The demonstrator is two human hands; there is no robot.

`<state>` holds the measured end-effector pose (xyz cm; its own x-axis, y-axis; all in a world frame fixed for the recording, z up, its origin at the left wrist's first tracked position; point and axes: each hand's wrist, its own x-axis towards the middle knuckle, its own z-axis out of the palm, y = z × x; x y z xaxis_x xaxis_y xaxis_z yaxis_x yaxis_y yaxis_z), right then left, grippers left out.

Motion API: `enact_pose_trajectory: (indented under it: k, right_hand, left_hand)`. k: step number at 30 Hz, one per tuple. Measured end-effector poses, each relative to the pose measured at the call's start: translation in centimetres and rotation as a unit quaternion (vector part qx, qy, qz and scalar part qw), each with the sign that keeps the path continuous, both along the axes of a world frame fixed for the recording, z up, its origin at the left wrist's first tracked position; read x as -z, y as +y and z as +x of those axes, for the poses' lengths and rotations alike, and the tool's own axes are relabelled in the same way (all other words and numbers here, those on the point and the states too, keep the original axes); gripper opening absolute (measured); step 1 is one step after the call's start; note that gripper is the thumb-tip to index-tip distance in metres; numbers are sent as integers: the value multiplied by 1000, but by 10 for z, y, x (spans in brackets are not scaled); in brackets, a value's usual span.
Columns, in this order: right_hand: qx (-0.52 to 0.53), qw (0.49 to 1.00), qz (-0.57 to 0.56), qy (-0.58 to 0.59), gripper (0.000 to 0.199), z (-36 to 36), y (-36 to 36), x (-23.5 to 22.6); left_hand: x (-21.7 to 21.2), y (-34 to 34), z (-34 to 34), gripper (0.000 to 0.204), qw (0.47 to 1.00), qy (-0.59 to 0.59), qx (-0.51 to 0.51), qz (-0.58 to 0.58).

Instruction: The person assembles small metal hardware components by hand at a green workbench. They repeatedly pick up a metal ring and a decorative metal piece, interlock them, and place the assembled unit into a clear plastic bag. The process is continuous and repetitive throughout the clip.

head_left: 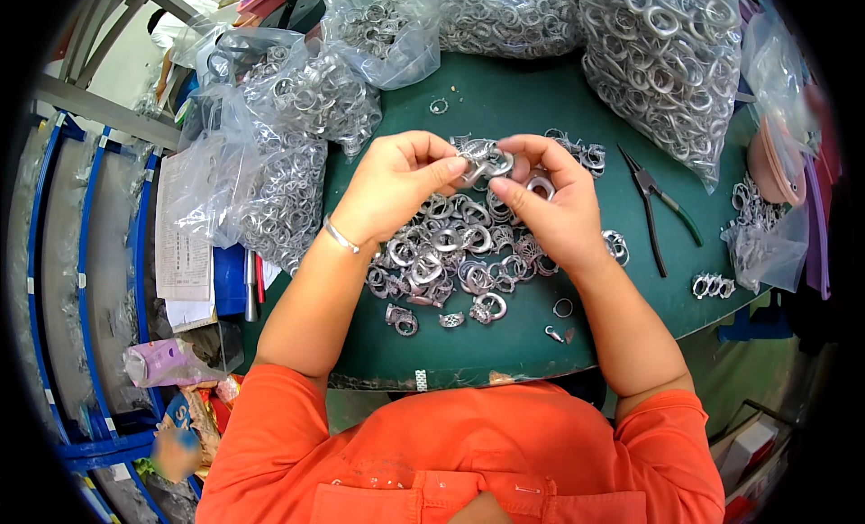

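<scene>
Above a pile of silver metal rings point(446, 240), my two hands hold a small cluster of silver rings point(487, 161) between them. My left hand point(401, 177) pinches its left side with thumb and forefinger. The fingers of my right hand point(559, 195) close on its right side, and another thick ring point(541, 187) shows at that palm. Exactly how the held rings join is too small to tell. A few rings lie apart at the pile's near side, among them a patterned ring point(451, 319) and a thin plain hoop point(563, 308).
Long-nosed pliers point(651, 195) lie on the green table point(532, 353) to the right. Clear bags of rings point(662, 64) line the back and left. A row of joined rings point(713, 286) sits near a pink container point(775, 164). Blue-edged racks point(81, 281) stand at left.
</scene>
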<state>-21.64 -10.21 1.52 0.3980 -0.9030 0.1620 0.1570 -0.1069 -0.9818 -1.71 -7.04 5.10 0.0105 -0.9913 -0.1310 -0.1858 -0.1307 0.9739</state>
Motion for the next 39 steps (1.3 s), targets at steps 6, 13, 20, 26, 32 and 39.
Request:
enact_pose_trajectory:
  k: [6,13,20,26,32,39]
  right_hand:
    - [-12,959,-274,76,34,4,0,5]
    - [-105,987,-77,98,24,4,20,-12]
    - [-214,965,148,-30,20,1,14,-4]
    - [-221,959,172,-42,21,2,14,-3]
    - [-143,989,21,-8,18,7,15,-3]
    - [-31,945,-300,128,22,10,17,0]
  left_hand:
    - [-5,37,0,23,973,221,16,62]
    - [14,65,-18,40,969,221,-13,-107]
    - [20,64,-8,19,959,251,-85,-102]
    - [24,64,-13,14,955,207,-112,-183]
    - [32,59,-11,11,937,-14,-163,-307]
    - [24,63,-17,11,930,-125,-134,-318]
